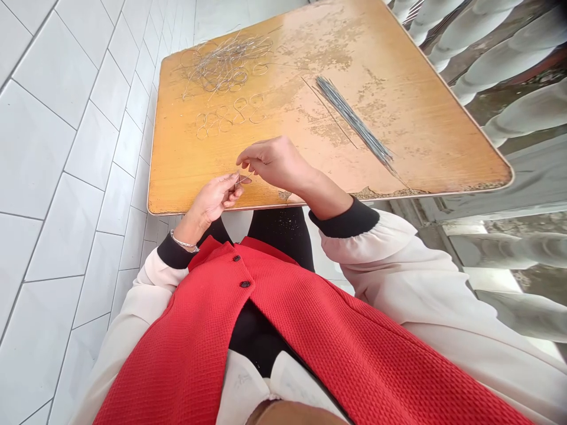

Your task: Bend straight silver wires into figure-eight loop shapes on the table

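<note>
Near the table's front edge, my left hand [217,198] pinches a thin wire [241,180] between thumb and fingers. Just above and to the right is my right hand [272,159], its fingers bent together close to the wire; whether they grip its end is too small to tell. Beyond my hands lies a row of several wires bent into figure-eight loops [240,111]. A tangled heap of bent wires [233,62] rests at the far left. On the right is a bundle of straight grey wires [354,121], with a single straight wire [334,115] beside it.
The wooden table [420,118] has a worn, peeling top and a chipped front edge. A white tiled wall [57,147] runs along the left. White balusters [491,65] stand along the right side.
</note>
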`<state>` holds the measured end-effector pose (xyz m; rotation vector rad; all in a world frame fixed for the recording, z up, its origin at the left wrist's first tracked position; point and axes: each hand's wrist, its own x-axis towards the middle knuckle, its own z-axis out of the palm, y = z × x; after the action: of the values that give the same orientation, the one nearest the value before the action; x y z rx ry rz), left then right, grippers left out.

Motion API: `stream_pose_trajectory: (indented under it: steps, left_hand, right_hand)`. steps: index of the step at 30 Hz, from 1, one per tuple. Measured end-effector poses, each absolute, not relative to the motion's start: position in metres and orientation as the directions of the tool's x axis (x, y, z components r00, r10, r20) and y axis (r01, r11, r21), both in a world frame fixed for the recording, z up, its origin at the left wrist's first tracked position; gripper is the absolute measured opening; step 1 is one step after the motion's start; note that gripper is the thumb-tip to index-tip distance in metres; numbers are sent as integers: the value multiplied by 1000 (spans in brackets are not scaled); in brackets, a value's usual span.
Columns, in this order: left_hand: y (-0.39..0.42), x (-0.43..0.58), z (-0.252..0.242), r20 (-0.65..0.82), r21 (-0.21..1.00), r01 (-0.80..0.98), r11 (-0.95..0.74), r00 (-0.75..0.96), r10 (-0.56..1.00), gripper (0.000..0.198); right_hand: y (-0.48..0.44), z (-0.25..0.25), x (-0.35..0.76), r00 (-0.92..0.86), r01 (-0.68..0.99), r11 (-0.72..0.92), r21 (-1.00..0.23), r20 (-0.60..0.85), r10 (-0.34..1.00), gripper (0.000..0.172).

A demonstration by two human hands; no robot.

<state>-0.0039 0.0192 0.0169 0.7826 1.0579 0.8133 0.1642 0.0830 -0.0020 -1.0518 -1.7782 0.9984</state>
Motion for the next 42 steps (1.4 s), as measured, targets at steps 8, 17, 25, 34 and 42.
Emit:
stream_pose_trajectory:
  steps: [8, 17, 25, 34, 42]
  left_hand:
    - [22, -5, 13, -393, 886, -150, 438, 257, 883, 44]
    - [27, -1, 13, -389, 888, -167, 427, 220, 895, 61]
    - [22, -5, 13, -339, 928, -87, 363, 207, 918, 49]
    - [11, -10, 14, -227, 974, 60, 220, 180, 957, 28]
    - [24, -5, 16, -258, 961, 145, 234, 173, 951, 7]
  right_hand:
    - [78, 9, 164, -265, 205, 300, -932, 242, 933, 13]
    - [59, 3, 159, -141, -106, 2, -994, 17, 990, 21]
    - [62, -1, 152, -54, -79, 72, -994, 76, 996, 23]
    - [72, -7, 157, 29, 175, 192, -966, 200, 979, 33]
    - [79, 5, 163, -50, 548, 226, -805, 238, 970, 38]
